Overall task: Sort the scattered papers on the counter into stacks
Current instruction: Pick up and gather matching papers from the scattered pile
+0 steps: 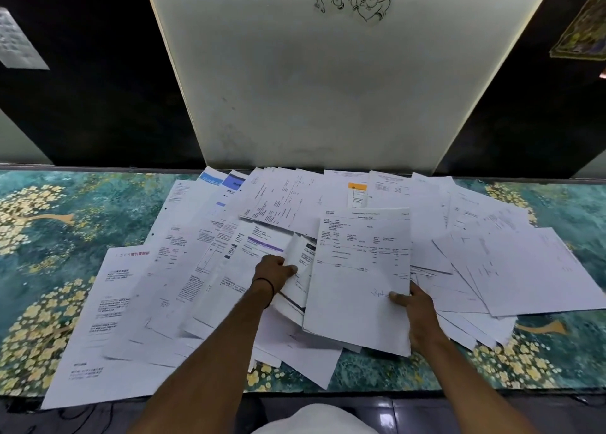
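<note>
Right hand (416, 305) pinches a printed sheet (360, 269), left hand (273, 271) grips curled papers (300, 259); all print too blurred to read.

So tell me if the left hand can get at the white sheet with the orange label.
Probably not now: the left hand grips curled white sheets, and the orange-labelled sheet lies far back, well beyond it.

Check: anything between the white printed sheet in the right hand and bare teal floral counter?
Only loose white papers fanned to its right. Right hand pinches the white printed sheet; teal floral counter shows bare beyond them.
</note>
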